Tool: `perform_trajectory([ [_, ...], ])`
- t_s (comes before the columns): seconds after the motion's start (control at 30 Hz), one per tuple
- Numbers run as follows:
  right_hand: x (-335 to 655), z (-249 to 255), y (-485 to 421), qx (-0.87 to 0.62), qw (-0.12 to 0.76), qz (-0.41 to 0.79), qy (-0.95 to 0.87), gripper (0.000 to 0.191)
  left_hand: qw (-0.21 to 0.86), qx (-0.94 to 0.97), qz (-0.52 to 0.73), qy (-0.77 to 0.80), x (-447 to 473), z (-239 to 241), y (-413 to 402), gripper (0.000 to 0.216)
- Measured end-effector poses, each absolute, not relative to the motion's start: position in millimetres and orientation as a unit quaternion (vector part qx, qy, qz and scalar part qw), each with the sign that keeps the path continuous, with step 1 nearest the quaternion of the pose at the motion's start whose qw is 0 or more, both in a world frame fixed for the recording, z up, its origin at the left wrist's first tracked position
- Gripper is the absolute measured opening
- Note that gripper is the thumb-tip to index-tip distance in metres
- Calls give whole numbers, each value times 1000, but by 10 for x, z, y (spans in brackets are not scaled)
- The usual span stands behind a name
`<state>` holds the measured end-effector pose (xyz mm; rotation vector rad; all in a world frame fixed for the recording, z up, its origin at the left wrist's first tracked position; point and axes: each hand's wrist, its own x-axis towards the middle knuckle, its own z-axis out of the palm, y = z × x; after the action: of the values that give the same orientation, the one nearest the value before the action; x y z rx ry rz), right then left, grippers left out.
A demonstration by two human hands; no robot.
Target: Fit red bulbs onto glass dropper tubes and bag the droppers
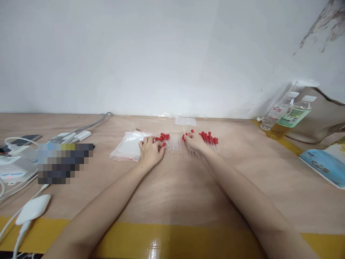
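Observation:
Glass droppers with red rubber bulbs lie in two groups on the wooden table. My left hand (151, 151) is curled at the left group, with red bulbs at its fingertips and thumb; it seems to grip some of these droppers (167, 137). Under and behind that hand is a stack of clear plastic bags (126, 145). Several glass tubes (176, 144) lie side by side between my hands. My right hand (196, 141) pinches a dropper among the right group of droppers (210, 137); its fingertips are partly hidden.
A clear plastic piece (185, 121) lies near the wall. At the right stand two bottles (289, 117), a grey-brown bag (320, 115) and a blue packet (322, 166). Cables, white adapters (17, 167) and a white charger (33, 209) occupy the left. Yellow tape (140, 237) covers the front edge.

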<state>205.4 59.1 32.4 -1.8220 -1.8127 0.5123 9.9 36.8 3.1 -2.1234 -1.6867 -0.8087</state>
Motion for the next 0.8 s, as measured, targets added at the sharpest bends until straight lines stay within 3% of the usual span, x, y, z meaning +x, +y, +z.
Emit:
perform_trajectory([
  [0.2,2456,82,323,-579,436,172,-667,21,117,-772,-352,-516,141,59,268,9],
  [0.4,2559,-135,-117,-461,388,52,-796,21,-11,-847,-311,-430,288,24,-13,11],
  [0.8,2469,-236,-189,-422,354,32,-834,17,-90,-841,-309,-436,358,-61,52,19],
])
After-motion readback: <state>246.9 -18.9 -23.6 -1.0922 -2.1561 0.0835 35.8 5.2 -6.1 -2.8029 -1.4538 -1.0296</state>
